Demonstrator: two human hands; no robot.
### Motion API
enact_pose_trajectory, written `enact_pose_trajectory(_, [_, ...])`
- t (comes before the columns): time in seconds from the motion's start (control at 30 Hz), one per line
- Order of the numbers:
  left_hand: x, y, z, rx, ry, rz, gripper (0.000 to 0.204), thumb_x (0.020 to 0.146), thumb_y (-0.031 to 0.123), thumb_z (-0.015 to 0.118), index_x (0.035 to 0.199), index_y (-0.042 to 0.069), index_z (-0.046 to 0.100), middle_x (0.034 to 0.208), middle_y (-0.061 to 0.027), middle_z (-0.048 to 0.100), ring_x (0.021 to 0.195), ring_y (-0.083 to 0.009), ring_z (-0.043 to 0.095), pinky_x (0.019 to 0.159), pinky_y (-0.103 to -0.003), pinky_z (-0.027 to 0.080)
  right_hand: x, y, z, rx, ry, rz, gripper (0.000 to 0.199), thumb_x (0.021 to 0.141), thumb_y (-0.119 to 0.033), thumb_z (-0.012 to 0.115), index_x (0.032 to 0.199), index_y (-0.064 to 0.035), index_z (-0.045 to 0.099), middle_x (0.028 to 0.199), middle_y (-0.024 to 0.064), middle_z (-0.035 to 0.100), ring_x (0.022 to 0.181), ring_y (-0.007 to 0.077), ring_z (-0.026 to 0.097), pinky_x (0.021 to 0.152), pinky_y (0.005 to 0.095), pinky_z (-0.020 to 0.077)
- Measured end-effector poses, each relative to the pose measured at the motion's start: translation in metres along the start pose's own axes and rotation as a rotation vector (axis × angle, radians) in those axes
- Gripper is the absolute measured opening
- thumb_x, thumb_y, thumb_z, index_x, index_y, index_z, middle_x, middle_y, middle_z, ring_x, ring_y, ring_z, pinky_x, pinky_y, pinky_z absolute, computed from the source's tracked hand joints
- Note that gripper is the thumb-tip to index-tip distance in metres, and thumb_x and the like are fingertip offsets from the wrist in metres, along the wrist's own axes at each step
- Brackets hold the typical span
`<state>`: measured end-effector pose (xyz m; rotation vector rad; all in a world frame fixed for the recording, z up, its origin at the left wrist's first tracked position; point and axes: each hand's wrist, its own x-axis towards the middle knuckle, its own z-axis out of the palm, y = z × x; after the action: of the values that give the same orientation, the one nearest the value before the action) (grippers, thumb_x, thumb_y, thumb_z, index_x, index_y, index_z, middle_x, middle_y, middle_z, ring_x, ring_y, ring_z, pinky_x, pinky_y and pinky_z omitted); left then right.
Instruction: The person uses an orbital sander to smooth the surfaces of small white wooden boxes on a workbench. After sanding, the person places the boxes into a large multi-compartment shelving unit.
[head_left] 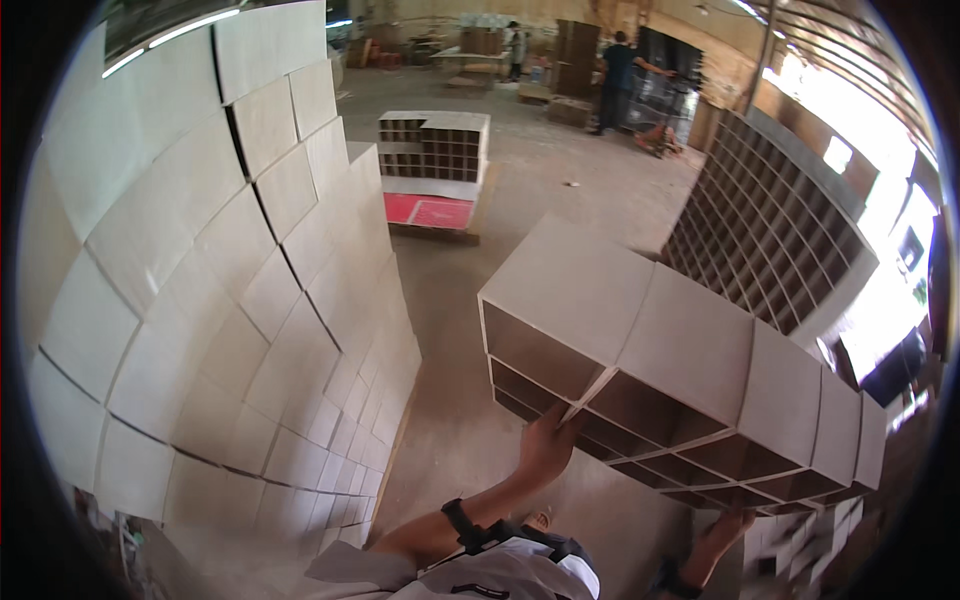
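A block of pale, open-fronted boxes [695, 330], set in rows with their hollow sides toward me, spans the space in front of me to the right. My left hand [548, 442] is closed on the box edges near the block's left end, its fingertips partly hidden in the openings. Farther right, my right hand [728, 528] grips the lower edge of the same block from below; most of its fingers are hidden. The block sits tilted across my view, and whether anything else supports it cannot be seen.
A tall wall of stacked pale boxes [200, 300] rises close on my left. Behind the held block stands a large stack with many narrow openings [765, 225]. Farther off, a smaller stack [455, 145] sits over a red panel [430, 211]. A person [615, 80] stands at the back.
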<state>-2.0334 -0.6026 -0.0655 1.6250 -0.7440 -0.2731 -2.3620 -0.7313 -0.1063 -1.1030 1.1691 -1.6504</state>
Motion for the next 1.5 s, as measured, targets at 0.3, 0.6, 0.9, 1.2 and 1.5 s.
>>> enact_pose_trajectory(0.3, [0.260, -0.064, 0.009, 0.128, 0.140, -0.208, 0.030, 0.089, 0.027, 0.057, 0.107, 0.005, 0.064, 0.067, -0.0216, 0.059, 0.067, -0.0381, 0.063, 0.058, -0.044, 0.045, 0.150, 0.097, 0.310, -0.322, -0.242, -0.196, 0.039, 0.094, -0.021, 0.056, 0.121, 0.0073, 0.056, 0.119, 0.0186, 0.056, 0.108, 0.0255, 0.052, 0.094, 0.0377, 0.0397])
enact_pose_trajectory(0.6, [0.535, -0.127, -0.050, 0.111, 0.419, -0.191, 0.028, 0.091, 0.029, 0.060, 0.103, 0.003, 0.063, 0.059, -0.0189, 0.056, 0.056, -0.0346, 0.061, 0.051, -0.040, 0.043, 0.225, 0.141, 0.654, -0.016, -0.616, -0.108, 0.039, 0.092, -0.017, 0.057, 0.123, 0.0074, 0.056, 0.123, 0.0146, 0.058, 0.108, 0.0207, 0.054, 0.094, 0.0332, 0.0401])
enact_pose_trajectory(0.9, [0.752, -0.220, -0.166, -0.059, 0.872, -0.231, 0.038, 0.089, 0.030, 0.067, 0.069, -0.002, 0.056, 0.052, 0.0013, 0.041, 0.054, -0.0033, 0.036, 0.046, -0.028, 0.032, 0.197, 0.205, 1.039, 0.125, -0.913, 0.022, 0.034, 0.093, -0.019, 0.055, 0.114, 0.0081, 0.058, 0.106, 0.0134, 0.060, 0.096, 0.0208, 0.057, 0.085, 0.0330, 0.0443])
enact_pose_trajectory(1.2, [0.882, -0.293, -0.356, 0.037, 1.326, -0.293, 0.044, 0.088, 0.038, 0.065, 0.069, -0.001, 0.057, 0.050, -0.0066, 0.047, 0.051, -0.0106, 0.040, 0.049, -0.032, 0.037, 0.033, 0.237, 1.380, 0.305, -1.356, 0.169, 0.019, 0.088, -0.011, 0.062, 0.102, 0.0001, 0.065, 0.096, 0.0034, 0.065, 0.087, 0.0116, 0.057, 0.079, 0.0275, 0.0427])
enact_pose_trajectory(1.5, [0.970, -0.352, -0.609, 0.071, 1.545, -0.305, 0.032, 0.090, 0.029, 0.064, 0.088, -0.003, 0.064, 0.065, 0.0006, 0.054, 0.062, -0.0062, 0.043, 0.057, -0.028, 0.040, -0.216, 0.201, 1.629, 0.376, -1.622, 0.281, 0.015, 0.089, -0.012, 0.060, 0.096, 0.0002, 0.066, 0.086, 0.0025, 0.065, 0.079, 0.0104, 0.057, 0.074, 0.0278, 0.0437])
